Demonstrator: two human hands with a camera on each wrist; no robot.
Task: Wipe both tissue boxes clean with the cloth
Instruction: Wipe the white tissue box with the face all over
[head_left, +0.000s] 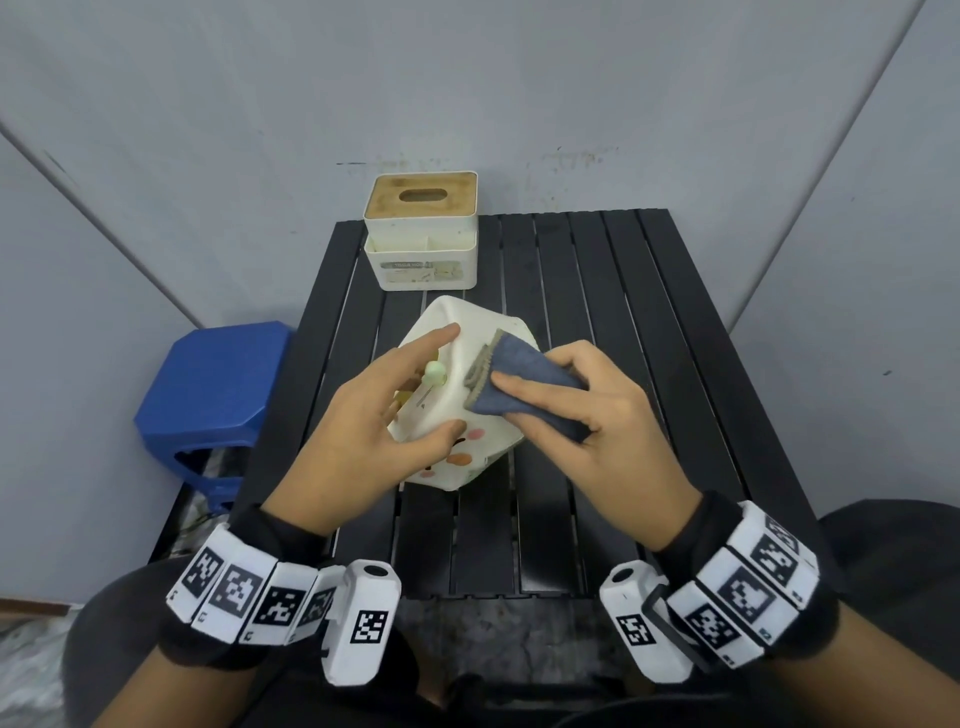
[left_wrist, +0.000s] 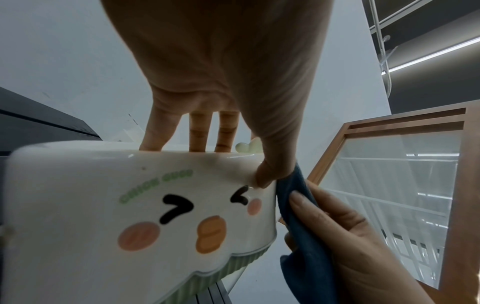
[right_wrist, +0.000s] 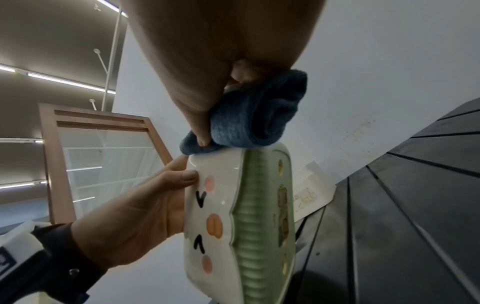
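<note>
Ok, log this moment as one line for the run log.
left hand: holds tilted white cartoon-face tissue box | right hand: presses folded blue cloth on it | wooden-lidded white box: untouched

Two tissue boxes: a cartoon-faced tissue box (head_left: 467, 332) held over the table (head_left: 649, 322) middle, a wooden-lidded tissue box (head_left: 421, 231) at its far edge. One cloth (head_left: 524, 384). One blue stool (head_left: 213, 384). Two hands.

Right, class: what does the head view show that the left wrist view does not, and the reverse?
Only the head view shows the bamboo-lidded tissue box, the blue stool and the black slatted table. Only the left wrist view shows the cartoon face printed on the held white tissue box. Both show the left hand, the right hand and the blue cloth.
</note>
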